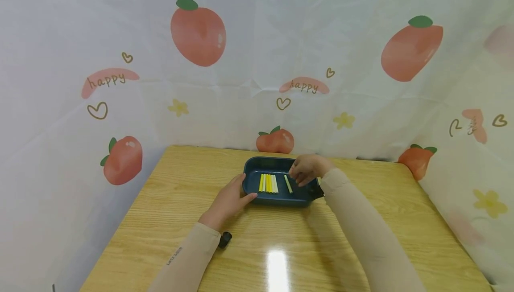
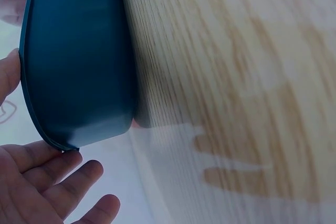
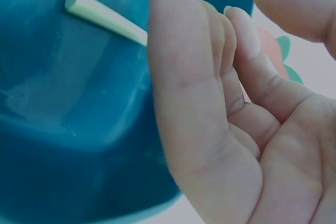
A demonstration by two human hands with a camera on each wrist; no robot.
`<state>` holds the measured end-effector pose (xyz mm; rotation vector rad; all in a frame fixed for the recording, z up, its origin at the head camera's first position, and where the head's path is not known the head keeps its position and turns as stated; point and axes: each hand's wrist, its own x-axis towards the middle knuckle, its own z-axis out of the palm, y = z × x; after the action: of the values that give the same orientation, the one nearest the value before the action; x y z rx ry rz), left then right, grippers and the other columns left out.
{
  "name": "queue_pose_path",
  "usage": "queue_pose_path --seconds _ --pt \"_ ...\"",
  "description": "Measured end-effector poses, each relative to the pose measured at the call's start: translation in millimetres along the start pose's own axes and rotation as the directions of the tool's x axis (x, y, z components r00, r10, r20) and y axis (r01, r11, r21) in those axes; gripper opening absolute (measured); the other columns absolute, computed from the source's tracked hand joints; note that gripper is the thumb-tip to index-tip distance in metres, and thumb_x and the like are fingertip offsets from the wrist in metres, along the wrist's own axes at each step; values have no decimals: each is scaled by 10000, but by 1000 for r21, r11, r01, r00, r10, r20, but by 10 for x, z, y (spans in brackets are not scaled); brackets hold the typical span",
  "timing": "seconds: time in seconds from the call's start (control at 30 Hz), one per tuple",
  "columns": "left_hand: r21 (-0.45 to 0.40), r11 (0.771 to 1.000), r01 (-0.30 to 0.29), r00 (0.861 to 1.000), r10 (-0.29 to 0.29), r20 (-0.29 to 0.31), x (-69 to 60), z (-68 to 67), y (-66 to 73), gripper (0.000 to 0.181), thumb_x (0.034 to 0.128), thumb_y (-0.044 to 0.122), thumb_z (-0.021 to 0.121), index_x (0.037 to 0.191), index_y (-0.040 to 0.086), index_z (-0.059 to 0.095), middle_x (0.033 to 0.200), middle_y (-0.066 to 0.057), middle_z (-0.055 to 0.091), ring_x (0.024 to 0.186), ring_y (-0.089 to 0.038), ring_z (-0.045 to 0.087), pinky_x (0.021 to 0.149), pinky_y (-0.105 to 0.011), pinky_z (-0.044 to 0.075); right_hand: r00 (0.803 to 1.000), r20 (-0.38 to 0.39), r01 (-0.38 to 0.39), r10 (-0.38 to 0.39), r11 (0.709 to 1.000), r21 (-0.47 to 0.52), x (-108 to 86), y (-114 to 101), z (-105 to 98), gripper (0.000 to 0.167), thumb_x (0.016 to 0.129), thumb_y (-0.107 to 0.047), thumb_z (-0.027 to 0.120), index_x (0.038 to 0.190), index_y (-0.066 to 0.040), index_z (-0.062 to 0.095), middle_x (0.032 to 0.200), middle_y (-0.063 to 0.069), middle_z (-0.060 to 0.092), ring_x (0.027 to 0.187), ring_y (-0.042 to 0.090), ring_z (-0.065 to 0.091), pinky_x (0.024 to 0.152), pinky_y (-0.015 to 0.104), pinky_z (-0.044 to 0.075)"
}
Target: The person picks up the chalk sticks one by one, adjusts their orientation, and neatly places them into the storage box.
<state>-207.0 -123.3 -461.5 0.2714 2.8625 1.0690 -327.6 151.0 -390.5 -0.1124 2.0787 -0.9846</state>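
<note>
A dark blue tray (image 1: 277, 202) with raised walls sits on the table. Inside it, several yellow and white chalk sticks (image 1: 268, 183) lie side by side in a row. To their right, one pale chalk stick (image 1: 288, 184) lies apart, slightly slanted; its end also shows in the right wrist view. My left hand (image 1: 230, 197) holds the tray's left front corner, thumb on the front rim and fingertips against the left end. Over the tray's right part hovers my right hand (image 1: 309, 168), fingers bent loosely and thumb apart, with nothing visible between them beside the single chalk stick.
The wooden table (image 1: 176, 180) reaches back to a white cloth (image 1: 241, 104) printed with fruit, which also hangs at both sides. A small black object (image 1: 225, 240) shows beside the left wrist.
</note>
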Motion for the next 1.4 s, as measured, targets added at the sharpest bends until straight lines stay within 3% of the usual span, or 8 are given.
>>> queue_pose_path --seconds 0.23,0.43,0.73,0.87,1.03,1.4 --pt "11 1000 7 1000 -7 1 14 -5 -1 821 957 451 665 1570 43 301 1602 -126 330 1462 -305 331 1169 -474 326 997 -18 80 -80 996 -31 -233 47 -36 135 1006 -92 559 1031 16 637 816 42 533 684 153 501 727 335 583" --pt "17 1000 3 1000 -3 1 22 -9 -16 828 956 471 656 1570 44 302 1602 -125 330 1460 -305 333 1165 -475 332 992 -40 118 -121 990 -73 -381 107 -54 146 1026 -115 555 1034 6 637 758 32 485 679 158 473 704 329 569" --pt "16 1000 3 1000 -3 1 24 -2 -14 825 956 453 667 1571 45 300 1606 -121 322 1464 -308 326 1169 -480 324 976 -148 150 -161 985 -83 -520 255 -61 200 1015 -119 566 1103 56 608 959 102 578 768 196 535 744 344 589" --pt "13 1000 2 1000 -2 4 23 7 -16 824 957 451 666 1572 46 299 1606 -124 321 1464 -313 323 1170 -484 321 960 -197 189 -197 980 -59 -611 337 -65 213 1004 -107 576 1107 78 603 978 107 586 793 217 573 763 359 601" --pt "12 1000 10 1000 -10 8 25 10 -19 832 954 459 667 1576 52 293 1610 -121 315 1467 -315 318 1170 -488 319 950 -204 242 -237 970 -1 -667 469 -73 238 1008 -115 583 1112 98 588 949 143 574 788 229 583 762 370 596" --pt "15 1000 14 1000 -14 10 21 2 2 833 953 454 671 1575 49 293 1609 -126 315 1466 -321 319 1169 -491 320 921 -322 247 -219 968 48 -654 779 -31 294 1044 -121 533 1220 112 564 1030 151 566 810 208 545 771 357 573"
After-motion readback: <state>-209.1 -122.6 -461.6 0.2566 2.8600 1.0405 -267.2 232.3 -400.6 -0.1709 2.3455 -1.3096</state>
